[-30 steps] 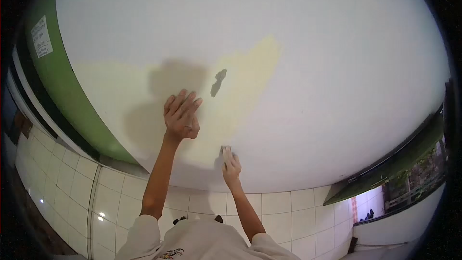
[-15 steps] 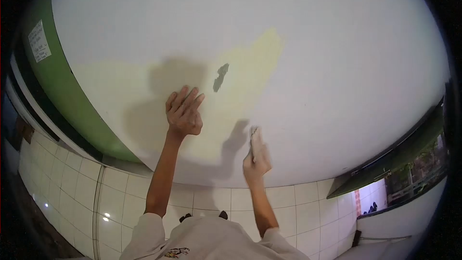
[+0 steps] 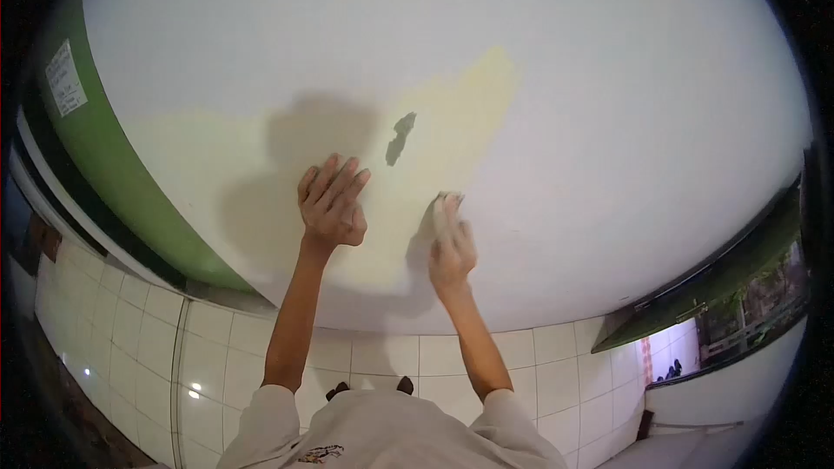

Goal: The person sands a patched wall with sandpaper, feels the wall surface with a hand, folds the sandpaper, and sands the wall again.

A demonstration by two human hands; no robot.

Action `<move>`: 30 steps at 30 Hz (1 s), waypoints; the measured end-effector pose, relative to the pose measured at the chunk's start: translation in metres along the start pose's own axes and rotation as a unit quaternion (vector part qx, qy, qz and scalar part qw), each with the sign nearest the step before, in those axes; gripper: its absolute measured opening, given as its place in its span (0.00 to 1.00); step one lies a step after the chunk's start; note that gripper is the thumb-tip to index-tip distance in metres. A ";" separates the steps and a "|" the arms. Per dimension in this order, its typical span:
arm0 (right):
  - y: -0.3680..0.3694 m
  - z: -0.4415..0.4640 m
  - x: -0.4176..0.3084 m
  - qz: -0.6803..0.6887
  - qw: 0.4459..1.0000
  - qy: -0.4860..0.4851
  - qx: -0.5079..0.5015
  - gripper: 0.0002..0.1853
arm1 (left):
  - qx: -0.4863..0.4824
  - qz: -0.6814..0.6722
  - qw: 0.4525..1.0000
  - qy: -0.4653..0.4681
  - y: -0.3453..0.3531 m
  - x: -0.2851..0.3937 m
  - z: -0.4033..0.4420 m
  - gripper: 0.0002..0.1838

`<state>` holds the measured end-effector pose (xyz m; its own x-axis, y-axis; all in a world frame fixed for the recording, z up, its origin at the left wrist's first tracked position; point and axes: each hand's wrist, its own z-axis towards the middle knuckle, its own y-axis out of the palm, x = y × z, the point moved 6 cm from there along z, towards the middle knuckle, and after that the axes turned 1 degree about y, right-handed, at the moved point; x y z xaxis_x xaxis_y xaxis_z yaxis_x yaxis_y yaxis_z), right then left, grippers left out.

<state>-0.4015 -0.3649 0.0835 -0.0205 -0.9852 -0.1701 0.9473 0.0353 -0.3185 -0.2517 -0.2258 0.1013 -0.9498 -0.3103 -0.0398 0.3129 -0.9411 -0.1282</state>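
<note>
A white wall fills most of the view, with a pale yellow area across its lower left and middle. A dark grey bare patch shows within the yellow. Below and left of that patch, my left hand rests on the wall with its fingers spread, holding nothing. My right hand is at the right edge of the yellow area, its fingers closed round a small thing pressed against the wall. Only a dark edge of it shows at the fingertips, too small to name.
A green border runs down the left, bearing a paper with writing. White floor tiles lie below the wall. At the lower right are a green panel and a window opening.
My right hand has moved up the wall, first to the right, then slightly back left. The left hand stays on nearly the same spot. The view has shifted slightly.
</note>
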 end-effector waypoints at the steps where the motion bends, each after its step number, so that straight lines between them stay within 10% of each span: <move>1: 0.004 -0.022 0.002 0.015 0.999 0.016 -0.041 0.34 | 0.004 -0.004 1.000 0.002 -0.001 0.001 0.000 0.28; 8: -0.007 -0.111 -0.007 0.072 0.967 0.127 -0.208 0.38 | 0.002 0.001 1.000 0.012 -0.003 -0.001 0.003 0.29; 18: -0.056 0.094 -0.027 -0.014 0.996 -0.063 0.066 0.37 | -0.008 -0.008 1.000 0.014 -0.003 -0.001 0.000 0.30; 30: -0.001 -0.027 0.003 -0.029 0.999 -0.032 0.029 0.37 | 0.009 -0.009 1.000 0.015 -0.001 0.000 0.000 0.29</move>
<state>-0.4116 -0.3638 0.0580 -0.0571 -0.9941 -0.0920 0.9620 -0.0302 -0.2714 -0.2520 -0.2246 0.1015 -0.9550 -0.2888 -0.0671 0.2948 -0.9490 -0.1115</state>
